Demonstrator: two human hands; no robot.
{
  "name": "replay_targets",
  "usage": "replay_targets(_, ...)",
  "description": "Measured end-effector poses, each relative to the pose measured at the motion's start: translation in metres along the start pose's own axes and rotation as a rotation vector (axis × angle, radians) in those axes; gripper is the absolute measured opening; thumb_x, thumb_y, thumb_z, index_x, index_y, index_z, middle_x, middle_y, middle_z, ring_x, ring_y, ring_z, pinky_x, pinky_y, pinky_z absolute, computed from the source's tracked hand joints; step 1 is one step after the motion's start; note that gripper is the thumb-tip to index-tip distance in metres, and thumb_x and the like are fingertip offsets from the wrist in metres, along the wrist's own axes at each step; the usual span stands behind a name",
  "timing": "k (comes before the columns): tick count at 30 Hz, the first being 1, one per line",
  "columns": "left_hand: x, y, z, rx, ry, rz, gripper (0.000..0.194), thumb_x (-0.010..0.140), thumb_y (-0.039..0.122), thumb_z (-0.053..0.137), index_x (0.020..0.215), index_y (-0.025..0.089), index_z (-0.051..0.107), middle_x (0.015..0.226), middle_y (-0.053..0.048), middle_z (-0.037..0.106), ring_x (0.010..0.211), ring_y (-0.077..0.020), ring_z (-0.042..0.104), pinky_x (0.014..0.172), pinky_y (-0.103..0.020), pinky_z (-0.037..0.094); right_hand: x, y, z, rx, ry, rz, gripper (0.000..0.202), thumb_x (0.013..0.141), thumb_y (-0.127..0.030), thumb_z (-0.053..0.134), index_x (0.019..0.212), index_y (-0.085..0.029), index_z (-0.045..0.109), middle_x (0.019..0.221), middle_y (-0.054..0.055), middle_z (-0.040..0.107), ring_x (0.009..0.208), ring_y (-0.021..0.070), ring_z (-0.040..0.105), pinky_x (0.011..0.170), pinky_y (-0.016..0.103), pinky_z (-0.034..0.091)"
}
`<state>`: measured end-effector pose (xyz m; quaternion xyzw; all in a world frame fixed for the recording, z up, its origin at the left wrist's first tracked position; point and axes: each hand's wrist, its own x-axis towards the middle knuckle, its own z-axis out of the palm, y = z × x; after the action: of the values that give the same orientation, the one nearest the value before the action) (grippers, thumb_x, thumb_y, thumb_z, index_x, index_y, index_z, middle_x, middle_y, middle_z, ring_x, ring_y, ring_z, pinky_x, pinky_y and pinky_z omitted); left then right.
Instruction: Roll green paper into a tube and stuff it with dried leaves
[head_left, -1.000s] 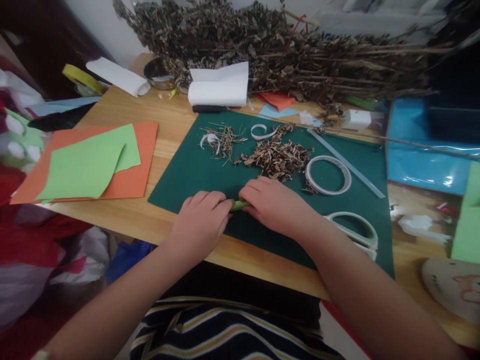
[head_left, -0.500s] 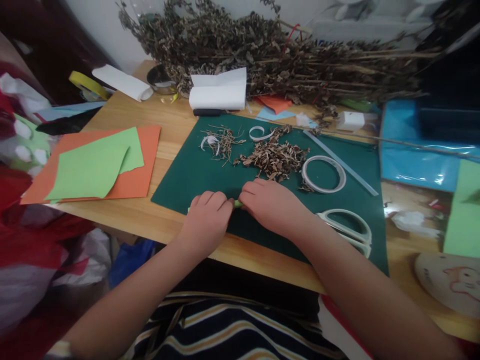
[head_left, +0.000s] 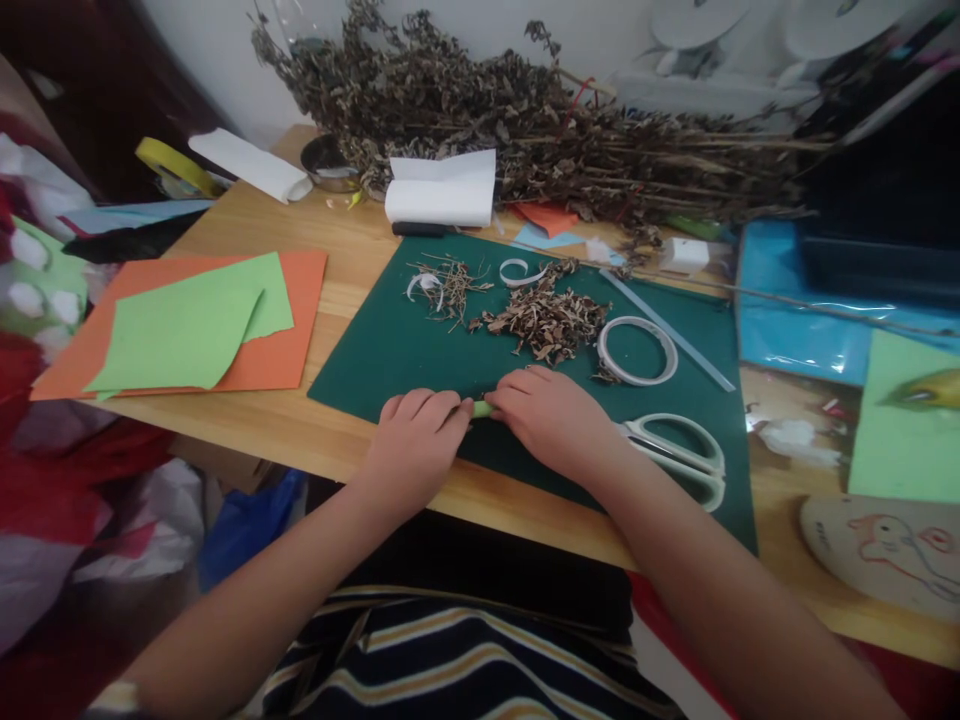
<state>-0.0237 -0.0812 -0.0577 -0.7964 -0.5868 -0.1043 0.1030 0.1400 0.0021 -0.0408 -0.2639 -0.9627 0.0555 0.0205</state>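
Between my two hands lies a narrow roll of green paper (head_left: 481,409), mostly hidden under my fingers. My left hand (head_left: 420,432) is closed on its left part, and my right hand (head_left: 541,410) grips the right end. Both rest low over the front of the green mat (head_left: 367,345). Just beyond them sits a pile of dried leaves (head_left: 551,318), with thin stems (head_left: 457,285) to its left. White-handled scissors (head_left: 686,460) lie by my right forearm, their blades partly hidden. A ring of tape (head_left: 637,350) is near the leaf pile.
Green paper sheets (head_left: 180,325) lie on orange paper (head_left: 300,340) at the left. Bundled dried plants (head_left: 480,100) fill the back, behind a white paper roll (head_left: 442,190). A pale strip (head_left: 667,330) crosses the mat. A painted stone (head_left: 877,550) stands at the right.
The camera view has shifted slightly. A little more of the green roll shows between my hands; both still grip it.
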Motion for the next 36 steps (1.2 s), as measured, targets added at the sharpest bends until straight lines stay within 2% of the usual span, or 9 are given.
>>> replay_targets(4,0.000,0.000,-0.006,-0.095,-0.087,-0.098,0.026,0.087,0.023,0.036,0.094,0.022,0.061,0.088,-0.005,0.063,0.081,-0.0190,0.053,0.067,-0.032,0.037,-0.001,-0.002,-0.003,0.018,0.003,0.014,0.015,0.084,-0.022,0.044,0.084,-0.016,0.058,0.085,0.005,0.059,0.079,0.0162,0.048,0.068,0.028,0.032)
replay_targets(8,0.003,0.001,-0.011,-0.220,-0.189,-0.220,0.028,0.087,0.025,0.036,0.084,0.019,0.063,0.082,-0.005,0.061,0.077,-0.0168,0.052,0.069,-0.031,0.038,-0.005,-0.005,-0.002,0.031,0.013,0.004,0.014,0.083,-0.021,0.045,0.081,-0.017,0.058,0.084,0.004,0.061,0.078,0.0168,0.049,0.067,0.029,0.032)
replay_targets(12,0.006,0.003,-0.016,-0.320,-0.266,-0.301,0.025,0.085,0.027,0.039,0.077,0.019,0.062,0.084,-0.003,0.060,0.078,-0.0163,0.051,0.072,-0.032,0.039,-0.011,-0.006,0.002,0.058,0.021,-0.024,0.017,0.084,-0.019,0.043,0.082,-0.017,0.059,0.088,0.005,0.062,0.082,0.0175,0.049,0.069,0.029,0.033)
replay_targets(18,0.018,-0.004,-0.023,-0.392,-0.400,-0.298,0.014,0.079,0.025,0.047,0.076,0.019,0.058,0.084,-0.002,0.058,0.080,-0.0182,0.051,0.074,-0.033,0.040,-0.011,-0.006,0.004,0.123,0.014,-0.009,0.017,0.084,-0.017,0.044,0.081,-0.017,0.061,0.090,0.005,0.063,0.084,0.0167,0.051,0.073,0.028,0.035)
replay_targets(24,0.027,-0.012,-0.025,-0.388,-0.487,-0.283,0.015,0.078,0.029,0.048,0.082,0.019,0.058,0.082,-0.004,0.057,0.079,-0.0206,0.053,0.068,-0.033,0.041,-0.003,-0.006,-0.002,0.157,-0.009,0.063,0.013,0.082,-0.022,0.049,0.077,-0.015,0.058,0.081,0.005,0.061,0.077,0.0164,0.051,0.070,0.027,0.037)
replay_targets(29,0.028,-0.008,-0.026,-0.283,-0.505,-0.251,0.013,0.077,0.028,0.050,0.078,0.018,0.058,0.079,-0.004,0.057,0.077,-0.0218,0.053,0.062,-0.031,0.040,-0.002,-0.006,-0.006,0.146,-0.034,0.047,0.008,0.079,-0.020,0.052,0.076,-0.015,0.057,0.078,0.004,0.059,0.073,0.0159,0.050,0.068,0.027,0.036)
replay_targets(36,0.018,0.003,-0.029,-0.094,-0.426,-0.206,0.015,0.080,0.030,0.048,0.080,0.018,0.057,0.084,-0.004,0.057,0.079,-0.0227,0.052,0.062,-0.032,0.040,-0.007,-0.010,-0.003,0.102,-0.036,0.025,0.011,0.082,-0.020,0.047,0.082,-0.015,0.057,0.082,0.005,0.058,0.077,0.0182,0.049,0.068,0.029,0.033)
